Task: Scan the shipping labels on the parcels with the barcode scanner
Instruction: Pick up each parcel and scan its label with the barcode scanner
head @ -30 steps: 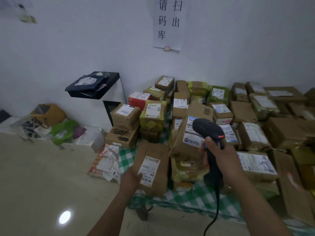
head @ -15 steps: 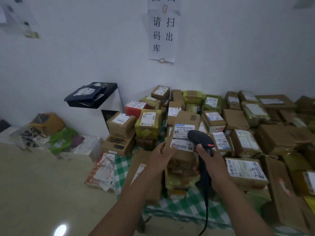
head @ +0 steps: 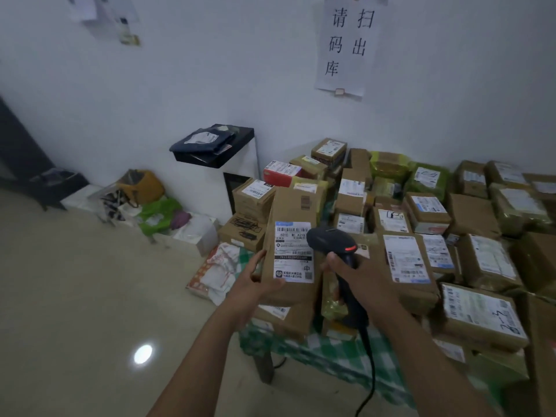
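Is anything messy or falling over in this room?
Yes. A crumpled white and orange plastic bag slumps beside the left corner of the green checked tablecloth, off the pile. A dark blue plastic mailer droops over the edge of the black shelf top. The brown cardboard parcels are heaped unevenly, several tilted.

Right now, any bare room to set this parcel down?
Crowded: parcels cover the checked cloth edge to edge, only a thin strip bare at the front. Free: floor left of the table leg, in front of the bags.
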`<state>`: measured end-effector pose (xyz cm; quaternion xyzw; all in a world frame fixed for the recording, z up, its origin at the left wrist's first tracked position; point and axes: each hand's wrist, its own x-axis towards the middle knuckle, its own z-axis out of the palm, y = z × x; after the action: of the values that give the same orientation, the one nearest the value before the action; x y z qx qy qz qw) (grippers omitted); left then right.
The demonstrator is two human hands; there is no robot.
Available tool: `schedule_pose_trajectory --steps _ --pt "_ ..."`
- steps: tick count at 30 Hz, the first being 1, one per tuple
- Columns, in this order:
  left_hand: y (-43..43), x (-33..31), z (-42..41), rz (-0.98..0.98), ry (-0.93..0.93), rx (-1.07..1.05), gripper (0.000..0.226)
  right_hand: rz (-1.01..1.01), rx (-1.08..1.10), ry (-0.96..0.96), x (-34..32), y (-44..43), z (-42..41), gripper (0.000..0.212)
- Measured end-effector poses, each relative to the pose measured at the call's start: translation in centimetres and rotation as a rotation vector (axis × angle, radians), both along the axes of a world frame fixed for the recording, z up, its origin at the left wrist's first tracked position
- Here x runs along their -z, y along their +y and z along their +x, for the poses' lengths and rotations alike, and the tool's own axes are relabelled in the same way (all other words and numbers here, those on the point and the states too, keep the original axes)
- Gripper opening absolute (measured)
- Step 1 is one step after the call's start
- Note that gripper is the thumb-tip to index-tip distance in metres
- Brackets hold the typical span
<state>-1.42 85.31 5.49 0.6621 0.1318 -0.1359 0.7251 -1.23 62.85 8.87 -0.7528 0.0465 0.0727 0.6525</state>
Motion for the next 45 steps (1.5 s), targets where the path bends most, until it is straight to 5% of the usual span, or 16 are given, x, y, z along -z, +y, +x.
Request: schedule_pose_trajectory --steps 9,18,25,30,35,45 --pt "2.5 6.3 -2.5 0.125 0.133 0.019 0.116 -0.090 -0.020 0.145 1.4 2.1 0.5 0.050" --pt "2.9 6.3 1.7 0.442 0.085 0.306 0.043 -0.162 0.061 0.144 0.8 5.0 3.8 0.047" --pt "5.4 3.7 8.5 0.847 -0.217 0.550 0.023 -0.193 0.164 0.130 -1.2 8.5 7.7 0.050" --pt "6.9 1.2 16.1 0.761 -0.374 0.498 0.010 -0.233 0.264 0.115 -2.9 8.9 10.9 0.044" --pt "5.6 1.0 22.5 0.785 -0.467 0.486 0.019 -0.144 0.326 0.096 -3.6 7.2 14.2 0.040" --pt "0.5 3.4 31.1 0.916 -0.282 0.439 0.049 0.243 0.252 0.292 -0.6 3.1 23.9 0.031"
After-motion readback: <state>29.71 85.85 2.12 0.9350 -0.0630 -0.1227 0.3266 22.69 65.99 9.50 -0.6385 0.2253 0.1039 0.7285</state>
